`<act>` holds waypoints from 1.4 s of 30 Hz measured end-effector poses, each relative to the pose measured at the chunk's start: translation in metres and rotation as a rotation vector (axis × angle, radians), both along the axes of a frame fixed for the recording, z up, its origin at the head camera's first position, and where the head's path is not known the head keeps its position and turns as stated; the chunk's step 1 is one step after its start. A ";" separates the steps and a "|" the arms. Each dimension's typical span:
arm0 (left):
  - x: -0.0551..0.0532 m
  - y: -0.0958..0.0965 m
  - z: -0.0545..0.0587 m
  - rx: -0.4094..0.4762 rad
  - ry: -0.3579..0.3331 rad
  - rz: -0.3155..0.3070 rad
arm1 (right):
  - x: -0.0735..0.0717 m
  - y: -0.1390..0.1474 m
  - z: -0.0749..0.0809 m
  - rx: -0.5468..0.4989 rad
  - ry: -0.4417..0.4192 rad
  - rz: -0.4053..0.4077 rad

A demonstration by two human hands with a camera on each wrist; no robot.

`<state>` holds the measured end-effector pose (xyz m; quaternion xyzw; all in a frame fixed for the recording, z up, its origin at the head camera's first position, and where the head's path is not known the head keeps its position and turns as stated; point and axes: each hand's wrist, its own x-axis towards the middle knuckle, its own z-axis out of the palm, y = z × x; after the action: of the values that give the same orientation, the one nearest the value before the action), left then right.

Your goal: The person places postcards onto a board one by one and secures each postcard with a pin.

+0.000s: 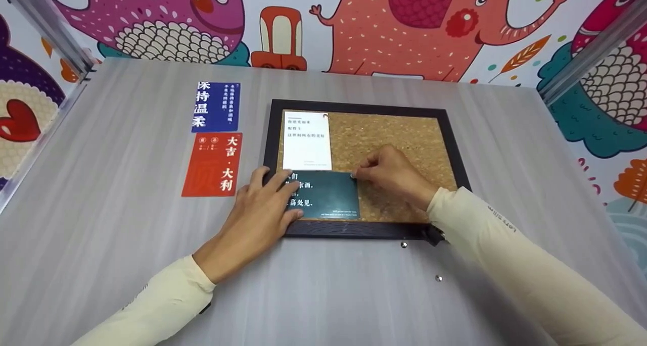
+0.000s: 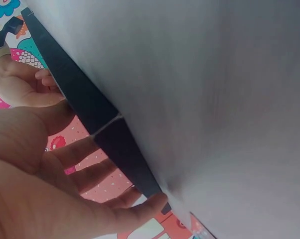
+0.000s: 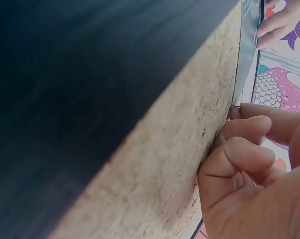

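A cork board [image 1: 399, 134] in a black frame [image 1: 354, 230] lies on the table. A dark green card [image 1: 331, 197] with white writing sits on its lower left part, under a white card [image 1: 307, 149]. My left hand [image 1: 258, 207] rests across the green card's left end and the frame's left side, fingers spread. With thumb and index finger, my right hand [image 1: 394, 174] pinches a small silver thumbtack [image 3: 235, 106] at the green card's upper right corner; its other fingers are curled against the cork. How deep the tack sits cannot be seen.
Left of the board lie a blue card [image 1: 216, 108] and a red card [image 1: 212, 164]. Two silver thumbtacks, one nearer the frame [image 1: 404, 244] and one nearer the front [image 1: 438, 278], lie on the grey table [image 1: 323, 295]. A wall printed with cartoon animals [image 1: 399, 43] stands behind.
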<state>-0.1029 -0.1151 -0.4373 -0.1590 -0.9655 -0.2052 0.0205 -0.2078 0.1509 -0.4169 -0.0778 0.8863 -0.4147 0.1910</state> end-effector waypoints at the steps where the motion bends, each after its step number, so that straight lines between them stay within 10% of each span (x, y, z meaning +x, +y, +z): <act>1: 0.000 0.000 0.000 0.002 -0.002 0.001 | -0.001 0.000 0.000 0.007 -0.004 -0.004; 11: 0.000 0.000 0.001 0.002 -0.012 0.009 | -0.004 -0.003 0.001 0.066 0.023 0.020; 28: -0.001 0.000 -0.002 -0.003 -0.014 0.006 | 0.017 -0.010 -0.010 0.361 0.552 0.282; 42: 0.000 0.000 -0.001 0.004 -0.013 0.009 | 0.022 0.002 -0.013 0.372 0.731 0.358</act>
<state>-0.1032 -0.1152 -0.4379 -0.1532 -0.9659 -0.2083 0.0154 -0.1854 0.1533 -0.4301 -0.3357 0.9277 -0.1538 -0.0551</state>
